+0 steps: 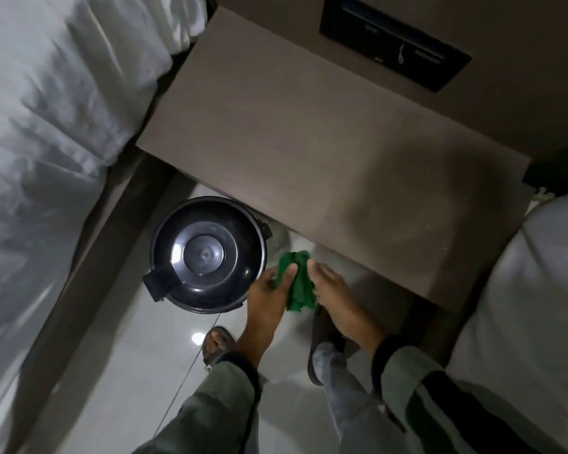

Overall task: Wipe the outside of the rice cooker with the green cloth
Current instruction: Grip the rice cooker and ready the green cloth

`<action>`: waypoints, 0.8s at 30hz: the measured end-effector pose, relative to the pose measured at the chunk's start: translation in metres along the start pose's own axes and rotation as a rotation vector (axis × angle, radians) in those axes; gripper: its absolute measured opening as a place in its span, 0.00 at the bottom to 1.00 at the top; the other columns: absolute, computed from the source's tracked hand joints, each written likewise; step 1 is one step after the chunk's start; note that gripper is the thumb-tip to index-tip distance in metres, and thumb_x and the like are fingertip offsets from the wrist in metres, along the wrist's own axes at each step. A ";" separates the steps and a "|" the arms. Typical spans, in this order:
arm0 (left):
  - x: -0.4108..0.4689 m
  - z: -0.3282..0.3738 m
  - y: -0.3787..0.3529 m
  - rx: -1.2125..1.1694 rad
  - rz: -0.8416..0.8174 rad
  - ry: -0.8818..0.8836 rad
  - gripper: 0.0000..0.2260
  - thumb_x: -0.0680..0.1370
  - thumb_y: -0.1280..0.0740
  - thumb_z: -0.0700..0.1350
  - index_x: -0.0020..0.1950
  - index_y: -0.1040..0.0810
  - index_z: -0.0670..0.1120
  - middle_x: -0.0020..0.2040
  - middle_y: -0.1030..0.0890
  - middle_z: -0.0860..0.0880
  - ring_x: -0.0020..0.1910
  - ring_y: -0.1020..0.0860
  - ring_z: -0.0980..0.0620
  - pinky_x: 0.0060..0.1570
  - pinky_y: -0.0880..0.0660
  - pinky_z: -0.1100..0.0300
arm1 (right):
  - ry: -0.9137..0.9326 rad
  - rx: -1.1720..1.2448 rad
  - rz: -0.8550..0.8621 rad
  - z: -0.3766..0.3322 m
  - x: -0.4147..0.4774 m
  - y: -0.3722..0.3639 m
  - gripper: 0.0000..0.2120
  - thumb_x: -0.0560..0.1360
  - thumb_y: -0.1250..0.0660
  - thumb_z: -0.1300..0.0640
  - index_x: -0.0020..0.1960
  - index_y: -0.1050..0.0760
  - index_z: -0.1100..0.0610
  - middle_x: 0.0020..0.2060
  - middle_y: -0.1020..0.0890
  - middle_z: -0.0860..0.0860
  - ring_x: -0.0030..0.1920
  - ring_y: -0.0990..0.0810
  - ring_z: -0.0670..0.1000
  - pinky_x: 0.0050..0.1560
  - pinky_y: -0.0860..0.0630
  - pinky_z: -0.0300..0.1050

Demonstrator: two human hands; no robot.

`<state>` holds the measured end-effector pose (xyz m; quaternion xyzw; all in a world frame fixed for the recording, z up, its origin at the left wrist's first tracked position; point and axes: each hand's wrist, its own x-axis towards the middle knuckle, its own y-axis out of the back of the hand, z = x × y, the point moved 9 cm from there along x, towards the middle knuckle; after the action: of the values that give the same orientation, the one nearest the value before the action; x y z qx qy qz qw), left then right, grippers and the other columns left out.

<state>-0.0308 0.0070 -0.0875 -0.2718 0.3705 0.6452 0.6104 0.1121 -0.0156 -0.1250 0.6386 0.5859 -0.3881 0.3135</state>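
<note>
A black round rice cooker stands on the pale tiled floor, lid on, seen from above, with a latch at its lower left. Just to its right a bunched green cloth is held between both hands. My left hand grips the cloth's left side, close to the cooker's right wall. My right hand holds the cloth's right side. The cloth is beside the cooker; whether it touches the cooker I cannot tell.
A brown wooden bedside table overhangs the cooker's far side. White bedding lies left, and more at right. A dark wall panel sits above. A thin cord runs across the floor by my sandalled feet.
</note>
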 end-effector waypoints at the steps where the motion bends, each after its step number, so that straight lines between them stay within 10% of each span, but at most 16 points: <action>1: -0.004 -0.002 -0.008 0.016 -0.089 0.053 0.19 0.77 0.35 0.63 0.50 0.16 0.49 0.48 0.13 0.42 0.50 0.14 0.45 0.53 0.18 0.45 | -0.073 0.132 -0.038 0.017 0.000 -0.007 0.22 0.75 0.37 0.35 0.59 0.21 0.48 0.57 0.15 0.53 0.54 0.15 0.52 0.54 0.19 0.47; 5: 0.015 0.008 0.006 0.283 -0.096 0.050 0.36 0.72 0.54 0.76 0.53 0.17 0.54 0.45 0.11 0.48 0.50 0.16 0.51 0.52 0.22 0.50 | -0.216 0.326 0.080 0.068 0.015 0.011 0.21 0.69 0.25 0.47 0.59 0.20 0.54 0.55 0.14 0.58 0.55 0.16 0.61 0.59 0.20 0.61; 9: 0.097 0.036 0.058 0.873 0.436 -0.024 0.38 0.74 0.39 0.69 0.76 0.36 0.47 0.77 0.35 0.35 0.77 0.42 0.33 0.69 0.41 0.30 | -0.287 0.203 0.218 0.111 0.045 0.040 0.15 0.61 0.25 0.59 0.47 0.19 0.57 0.49 0.15 0.62 0.47 0.17 0.62 0.55 0.20 0.65; 12: 0.142 0.030 0.049 0.833 0.578 0.122 0.54 0.68 0.30 0.69 0.82 0.55 0.49 0.82 0.58 0.35 0.80 0.59 0.31 0.68 0.50 0.21 | -0.322 -0.020 0.289 0.131 0.054 0.058 0.13 0.64 0.26 0.66 0.47 0.22 0.58 0.37 0.19 0.51 0.36 0.20 0.52 0.35 0.21 0.44; 16: 0.165 0.021 0.037 0.752 0.705 0.125 0.54 0.68 0.27 0.63 0.82 0.58 0.52 0.81 0.57 0.33 0.79 0.57 0.27 0.67 0.55 0.20 | -0.259 -0.320 0.294 0.126 0.047 0.071 0.16 0.65 0.28 0.68 0.33 0.31 0.52 0.29 0.25 0.46 0.26 0.26 0.40 0.17 0.33 0.28; 24: 0.088 -0.042 0.108 0.769 0.448 -0.011 0.62 0.58 0.23 0.65 0.81 0.60 0.58 0.82 0.62 0.41 0.81 0.61 0.36 0.69 0.52 0.22 | -0.180 -0.272 0.229 0.078 0.021 0.033 0.22 0.72 0.31 0.61 0.66 0.28 0.58 0.57 0.19 0.59 0.54 0.20 0.59 0.56 0.23 0.50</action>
<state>-0.1515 0.0269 -0.1671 0.0652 0.6300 0.5784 0.5141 0.1354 -0.0760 -0.1845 0.6155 0.5262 -0.3228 0.4901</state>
